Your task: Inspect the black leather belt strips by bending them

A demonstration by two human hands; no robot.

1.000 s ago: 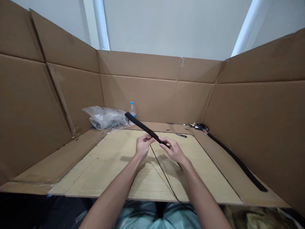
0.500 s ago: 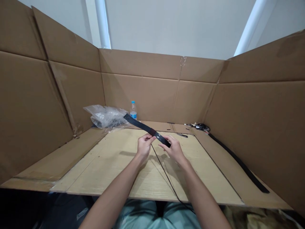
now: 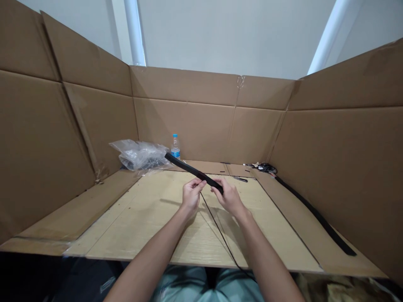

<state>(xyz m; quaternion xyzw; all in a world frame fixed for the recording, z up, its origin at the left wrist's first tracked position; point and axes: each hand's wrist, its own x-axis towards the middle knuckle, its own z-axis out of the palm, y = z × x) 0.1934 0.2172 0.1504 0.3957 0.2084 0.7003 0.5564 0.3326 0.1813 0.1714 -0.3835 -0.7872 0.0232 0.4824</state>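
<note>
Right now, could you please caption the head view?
Left hand and right hand hold a long flat black strip aloft.

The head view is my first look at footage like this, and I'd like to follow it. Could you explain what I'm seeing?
There is no machine here: a person works with two bare hands. One camera, worn on the head, looks forward and down past the arms. The left hand pinches a short black strip near its middle, and the right hand holds its near end. A thin black cord slants between the arms toward the lap; whether it joins the strip, I can't tell.

Below is a pale board, with cardboard walls around. Toward the back left are a clear plastic bag and a blue-capped bottle. On the right lie a dark tangle and a long black strip.
</note>
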